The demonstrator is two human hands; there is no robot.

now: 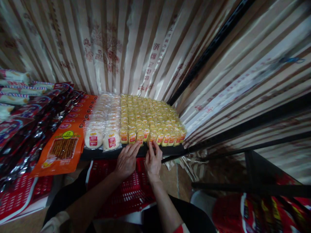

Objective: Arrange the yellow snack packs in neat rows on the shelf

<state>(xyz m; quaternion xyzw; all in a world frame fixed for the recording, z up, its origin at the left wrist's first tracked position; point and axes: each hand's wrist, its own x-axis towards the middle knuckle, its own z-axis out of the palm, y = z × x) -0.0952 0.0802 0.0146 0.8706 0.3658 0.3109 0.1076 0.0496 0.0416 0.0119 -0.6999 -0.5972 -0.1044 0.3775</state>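
Note:
My left hand (127, 159) reaches to the front edge of a dark shelf (99, 154), its fingers stretched out and touching the front of the small yellow wrapped snack cakes (150, 116). Close beside it, my right hand (153, 159) lays its extended fingertips against the front cakes just to the right. Neither hand is wrapped around a pack. The cakes stand in several tight rows, with a narrow gap between the front packs near my fingers. Left of them are two rows of round white wrapped cakes (111, 139) with red labels.
Orange snack bags (64, 145) and dark red packets (29, 129) overlap on the left. A red plastic basket (114, 200) sits below my forearms. Pleated printed curtain (104, 45) hangs behind, and dark metal bars (209, 48) cross the right. Red packages (230, 213) lie at lower right.

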